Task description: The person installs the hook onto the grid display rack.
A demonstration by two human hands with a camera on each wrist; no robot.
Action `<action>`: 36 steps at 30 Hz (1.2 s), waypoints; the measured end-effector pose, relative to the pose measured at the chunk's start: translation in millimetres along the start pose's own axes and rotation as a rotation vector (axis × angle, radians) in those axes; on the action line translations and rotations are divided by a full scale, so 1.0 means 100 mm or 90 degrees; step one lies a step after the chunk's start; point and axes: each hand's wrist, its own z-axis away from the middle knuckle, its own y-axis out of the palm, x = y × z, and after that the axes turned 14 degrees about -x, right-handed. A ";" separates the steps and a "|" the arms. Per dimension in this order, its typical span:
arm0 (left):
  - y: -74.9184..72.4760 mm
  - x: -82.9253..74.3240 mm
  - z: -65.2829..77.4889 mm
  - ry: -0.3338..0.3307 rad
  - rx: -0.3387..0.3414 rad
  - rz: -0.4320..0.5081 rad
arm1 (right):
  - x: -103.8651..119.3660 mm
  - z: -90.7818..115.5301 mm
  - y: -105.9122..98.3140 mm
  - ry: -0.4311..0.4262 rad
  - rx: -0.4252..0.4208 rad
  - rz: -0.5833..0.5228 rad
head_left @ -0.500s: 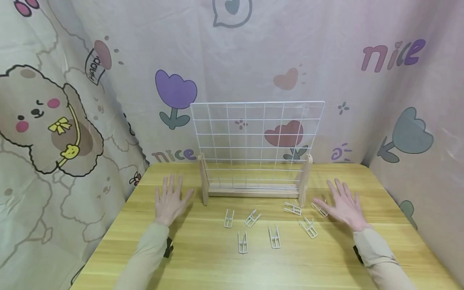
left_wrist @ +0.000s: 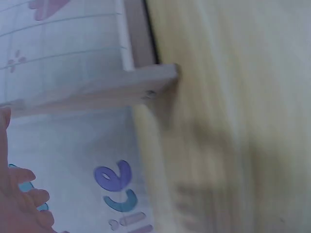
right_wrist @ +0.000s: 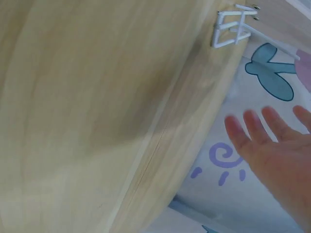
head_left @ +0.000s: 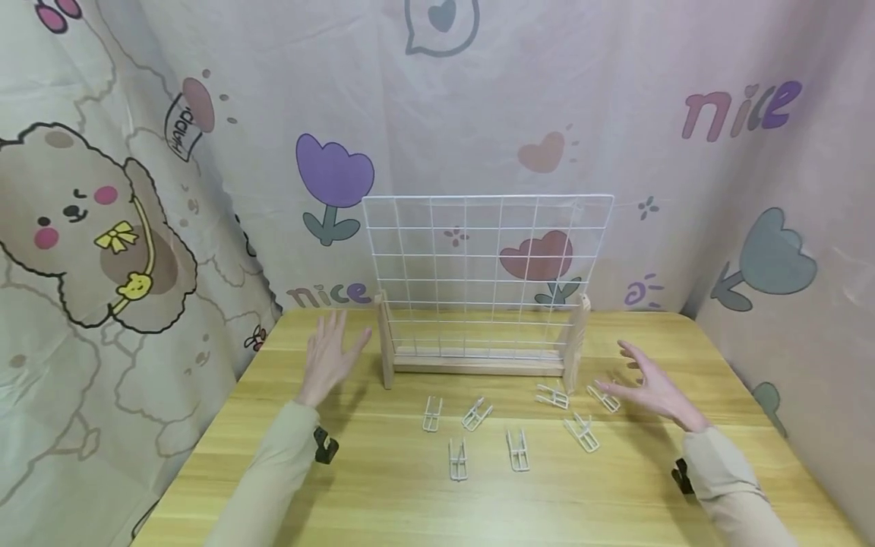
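My left hand (head_left: pixel 328 361) hovers over the table left of a white wire grid (head_left: pixel 482 228), fingers extended and thumb spread, holding nothing. On the other side my right hand (head_left: pixel 652 387) is raised too, its fingers loosely bent and nothing in them. The nearest thing to it is a white wire hook (head_left: pixel 604 399), just beyond the thumb. More white wire hooks (head_left: pixel 518 450) lie scattered in front of the grid. In the left wrist view, a wooden post (left_wrist: pixel 97 94) is close to the thumb. The right wrist view shows another hook (right_wrist: pixel 233 26) beyond the fingers.
The grid stands upright between two wooden posts (head_left: pixel 574 346) joined by a wooden base bar (head_left: pixel 478 365). A wood-grain table (head_left: pixel 383 494) carries everything. Printed curtains (head_left: pixel 437 114) hang behind the table and along both sides.
Both hands have lifted from the tabletop and turned, palms tilting inward; the right fingers have bent a little. Hooks and grid have stayed in place.
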 end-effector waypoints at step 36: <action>0.09 -0.57 -0.38 -0.069 -0.090 0.367 | -0.25 -0.02 0.12 0.131 0.148 -0.225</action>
